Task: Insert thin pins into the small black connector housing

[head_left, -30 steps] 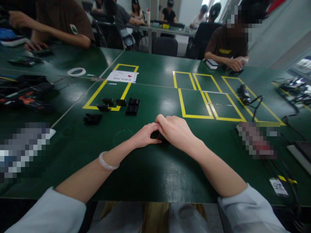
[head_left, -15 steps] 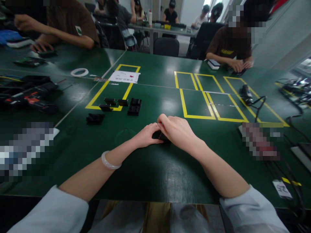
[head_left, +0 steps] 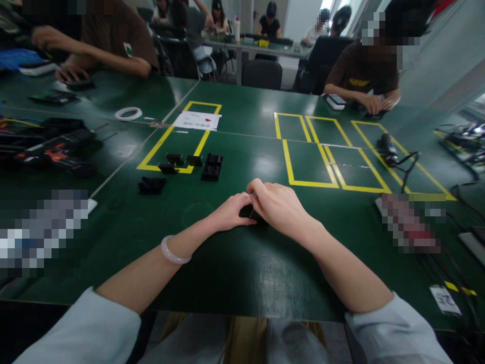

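Left grip around a black part (mostly hidden), right grip over it, green table beneath.

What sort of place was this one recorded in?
Probably a shared workshop or assembly room. A big green table carries yellow outlines, small black parts are laid out on it, and other people sit at this table and another behind.

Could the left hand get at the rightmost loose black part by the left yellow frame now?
Probably yes: the black part lies just beyond the left hand, with nothing visible between them. But that hand is around a dark piece, partly behind the right hand, so may need to let go.
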{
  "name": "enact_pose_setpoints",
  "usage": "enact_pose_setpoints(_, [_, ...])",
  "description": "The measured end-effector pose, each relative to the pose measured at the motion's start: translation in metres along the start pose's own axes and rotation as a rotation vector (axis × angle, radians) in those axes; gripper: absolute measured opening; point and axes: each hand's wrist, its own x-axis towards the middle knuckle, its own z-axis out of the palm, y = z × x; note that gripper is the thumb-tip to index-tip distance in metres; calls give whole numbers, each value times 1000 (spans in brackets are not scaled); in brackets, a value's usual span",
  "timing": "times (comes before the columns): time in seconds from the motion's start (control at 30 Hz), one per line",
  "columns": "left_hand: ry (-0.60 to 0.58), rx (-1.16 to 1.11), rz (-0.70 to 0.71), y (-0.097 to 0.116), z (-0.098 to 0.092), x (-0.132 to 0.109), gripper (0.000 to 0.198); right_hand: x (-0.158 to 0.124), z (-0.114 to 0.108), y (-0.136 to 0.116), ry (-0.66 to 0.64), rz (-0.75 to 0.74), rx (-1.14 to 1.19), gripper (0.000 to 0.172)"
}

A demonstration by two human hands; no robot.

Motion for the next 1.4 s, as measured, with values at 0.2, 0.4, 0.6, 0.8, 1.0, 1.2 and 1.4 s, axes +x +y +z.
enact_pose_setpoints(0.2, [2, -13, 10, 0, 0, 0, 37, -1, -4, -1, 7, -11, 34, 25])
enact_pose_setpoints(0.4, [1, -17, 12, -2, 1, 0, 35, -1, -2, 0, 6, -22, -11, 28])
enact_pose_setpoints(0.6, [14, -10, 14, -1, 1, 0, 35, 0, -4, -1, -18, -6, 62, 24])
enact_pose_setpoints(0.8, [-14, -17, 10, 0, 0, 0, 35, 1, -2, 1, 8, -49, 10, 29])
enact_pose_setpoints(1.0, [27, -3, 19, -2, 2, 0, 39, 0, -2, 1, 28, -34, 43, 24])
enact_pose_setpoints(1.2, [-11, -19, 31, -3, 1, 0, 36, 0, -2, 1, 19, -51, 26, 29])
enact_pose_setpoints(1.4, [18, -5, 17, -3, 3, 0, 39, -1, -2, 2, 18, -65, 66, 22])
